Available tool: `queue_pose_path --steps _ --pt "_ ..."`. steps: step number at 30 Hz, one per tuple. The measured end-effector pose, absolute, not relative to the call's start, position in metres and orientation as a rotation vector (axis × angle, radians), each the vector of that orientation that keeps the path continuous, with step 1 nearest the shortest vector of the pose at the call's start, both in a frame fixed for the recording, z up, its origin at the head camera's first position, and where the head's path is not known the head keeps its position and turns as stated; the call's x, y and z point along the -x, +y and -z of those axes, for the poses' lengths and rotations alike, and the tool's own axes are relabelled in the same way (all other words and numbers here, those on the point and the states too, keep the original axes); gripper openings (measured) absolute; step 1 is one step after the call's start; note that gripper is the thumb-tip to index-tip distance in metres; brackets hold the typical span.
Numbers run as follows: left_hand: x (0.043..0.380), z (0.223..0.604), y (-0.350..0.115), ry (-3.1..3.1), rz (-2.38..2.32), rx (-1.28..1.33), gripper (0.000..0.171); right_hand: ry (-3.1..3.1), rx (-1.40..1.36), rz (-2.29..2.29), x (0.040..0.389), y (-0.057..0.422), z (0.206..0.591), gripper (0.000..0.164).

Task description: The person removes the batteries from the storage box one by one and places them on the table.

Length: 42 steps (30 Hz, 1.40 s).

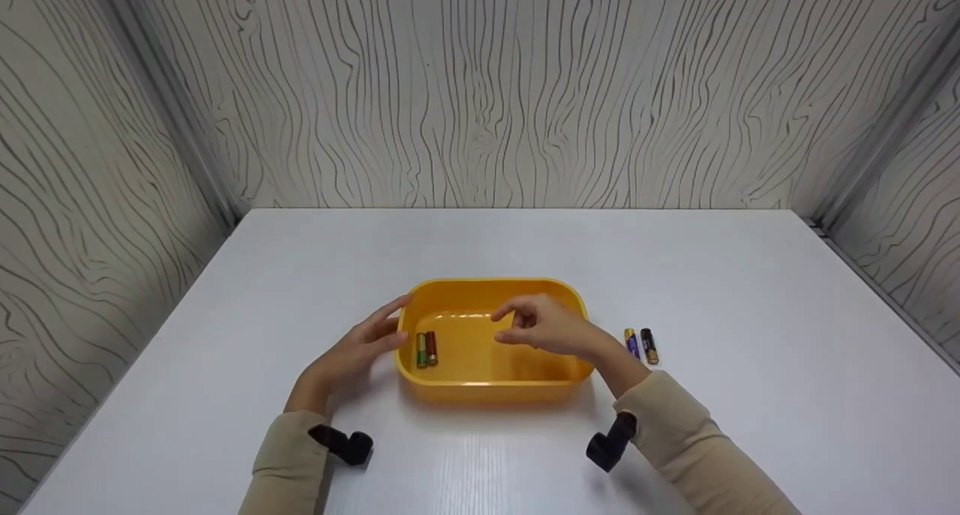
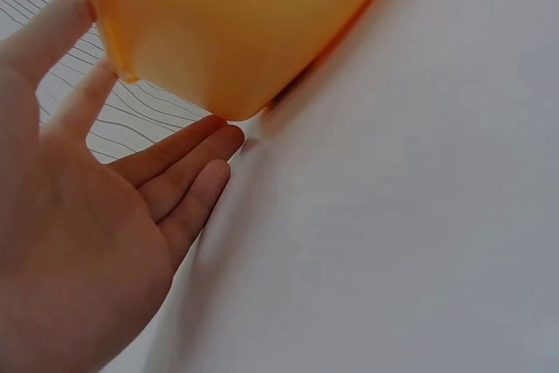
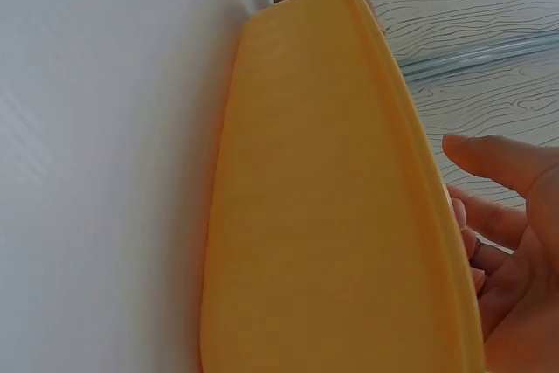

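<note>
A yellow plastic bin [image 1: 491,393] stands on the white table. Inside, by its left wall, a green battery [image 1: 421,351] and a red battery [image 1: 431,347] lie side by side. My left hand [image 1: 358,351] rests against the bin's left end, its fairly straight fingers at the rim and outer wall. Over the right half of the bin hangs my right hand [image 1: 551,327]. Its thumb [image 3: 489,159] and index finger are held apart with nothing seen between them, and the other fingers curl in.
To the right of the bin, a blue-and-yellow battery [image 1: 631,342] and a black-and-gold battery [image 1: 649,347] lie on the table [image 1: 750,402], near the right forearm. Wood-patterned panels [image 1: 480,94] rise behind and at both sides. Each wrist wears a black camera mount.
</note>
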<state>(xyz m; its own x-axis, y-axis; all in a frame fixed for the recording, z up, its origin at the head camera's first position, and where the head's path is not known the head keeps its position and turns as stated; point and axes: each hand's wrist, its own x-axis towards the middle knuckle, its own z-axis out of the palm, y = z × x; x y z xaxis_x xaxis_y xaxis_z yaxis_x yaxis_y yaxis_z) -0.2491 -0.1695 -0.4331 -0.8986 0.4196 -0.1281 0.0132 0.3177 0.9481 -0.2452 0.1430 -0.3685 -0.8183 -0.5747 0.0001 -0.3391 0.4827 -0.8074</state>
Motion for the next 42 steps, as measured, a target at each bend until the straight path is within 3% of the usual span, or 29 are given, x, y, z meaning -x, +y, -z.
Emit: queue_pose_path --steps 42 --pt "0.251 0.434 -0.171 2.217 -1.603 -0.416 0.059 2.457 0.622 1.119 0.258 0.063 0.385 0.033"
